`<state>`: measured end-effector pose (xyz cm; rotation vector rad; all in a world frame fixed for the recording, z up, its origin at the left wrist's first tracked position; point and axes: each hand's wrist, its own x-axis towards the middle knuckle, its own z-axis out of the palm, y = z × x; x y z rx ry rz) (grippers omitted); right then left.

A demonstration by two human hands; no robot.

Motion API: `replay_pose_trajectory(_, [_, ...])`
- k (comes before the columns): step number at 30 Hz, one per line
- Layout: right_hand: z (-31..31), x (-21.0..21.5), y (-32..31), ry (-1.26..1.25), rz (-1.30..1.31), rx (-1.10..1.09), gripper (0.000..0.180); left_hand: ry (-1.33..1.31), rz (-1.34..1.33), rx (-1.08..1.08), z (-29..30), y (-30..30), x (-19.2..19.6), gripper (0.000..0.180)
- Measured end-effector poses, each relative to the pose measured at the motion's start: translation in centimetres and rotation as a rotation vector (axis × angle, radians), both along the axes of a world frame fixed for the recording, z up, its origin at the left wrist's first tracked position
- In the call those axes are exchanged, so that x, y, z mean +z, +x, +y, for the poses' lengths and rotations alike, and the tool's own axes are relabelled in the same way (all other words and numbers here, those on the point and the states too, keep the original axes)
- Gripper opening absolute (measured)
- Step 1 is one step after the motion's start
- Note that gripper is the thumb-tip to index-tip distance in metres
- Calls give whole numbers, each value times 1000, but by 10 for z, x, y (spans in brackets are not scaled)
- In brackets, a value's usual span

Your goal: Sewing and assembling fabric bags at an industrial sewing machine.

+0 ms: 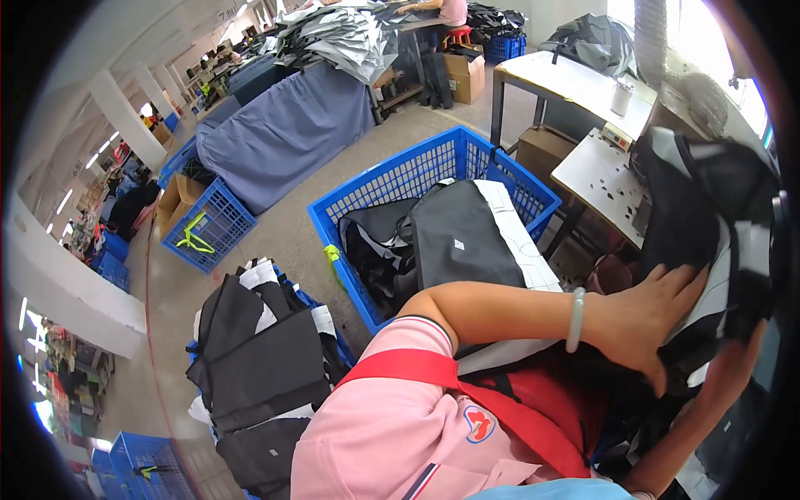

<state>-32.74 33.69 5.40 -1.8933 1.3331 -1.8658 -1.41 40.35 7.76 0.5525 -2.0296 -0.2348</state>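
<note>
My left hand [646, 321], with a pale bangle [576, 319] at the wrist, lies with fingers spread against a black and white fabric piece [679, 217] at the right. At the far right, my right hand [752, 337] is by the same fabric's lower edge; its fingers are mostly hidden and blurred. The fabric stands raised and bunched in front of a small work table. Under my left forearm, a blue plastic crate [367, 187] holds folded black fabric pieces [454, 237] with white edging.
A second heap of black pieces [267, 362] is at my left. The white-topped table [612, 179] bears dark scraps and a small control box [617, 136]. Farther back are a blue crate with cardboard [218, 225], a grey-blue draped stack [287, 133] and a silvery fabric pile [342, 42].
</note>
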Motion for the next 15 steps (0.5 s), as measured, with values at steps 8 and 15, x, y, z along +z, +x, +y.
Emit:
replay_pose_trajectory(8, [42,-49,114,225,-96,428,107,107,349,27,-50,-27,-18,81])
replay_pose_trajectory(15, [28,-63,115,36,-303,89,82,65,265,-51,-40,-91,-4,76])
